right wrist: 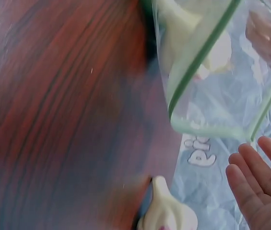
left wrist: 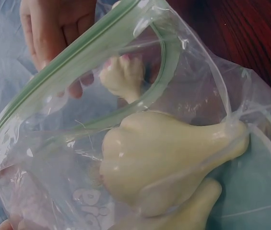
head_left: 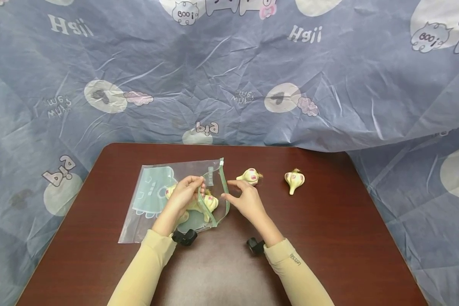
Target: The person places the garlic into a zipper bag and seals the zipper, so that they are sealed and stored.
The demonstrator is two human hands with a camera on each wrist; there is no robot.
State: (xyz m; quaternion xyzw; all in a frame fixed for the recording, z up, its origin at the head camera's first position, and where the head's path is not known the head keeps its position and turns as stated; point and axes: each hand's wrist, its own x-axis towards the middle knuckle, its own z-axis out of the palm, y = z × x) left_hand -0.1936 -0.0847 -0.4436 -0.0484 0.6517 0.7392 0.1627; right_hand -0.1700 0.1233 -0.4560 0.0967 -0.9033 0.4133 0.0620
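From my remote post I watch a person's left hand point(head_left: 181, 195) pinch the edge of a clear plastic zip bag with a green-rimmed, gaping mouth point(head_left: 225, 182), spread across the left half of a dark reddish-brown wooden table point(head_left: 329, 238). The right hand point(head_left: 248, 202), fingers loosely extended and gripping nothing, sits at the mouth's right side; I cannot tell whether its fingertips touch the rim. Inside the bag lie glossy cream garlic bulbs with pink marks point(head_left: 211, 203). Outside, a loose cream bulb point(head_left: 249, 176) rests just beyond the right hand, its neck toward the bag, and a farther-right cream bulb point(head_left: 294, 180) points its neck to the near side. I judge the bag light, limp and slick, liable to sag shut unless both sides of the green rim are held. The bulbs look firm, smooth, probably light and slightly slippery, best gripped around the fat body rather than the slim neck.
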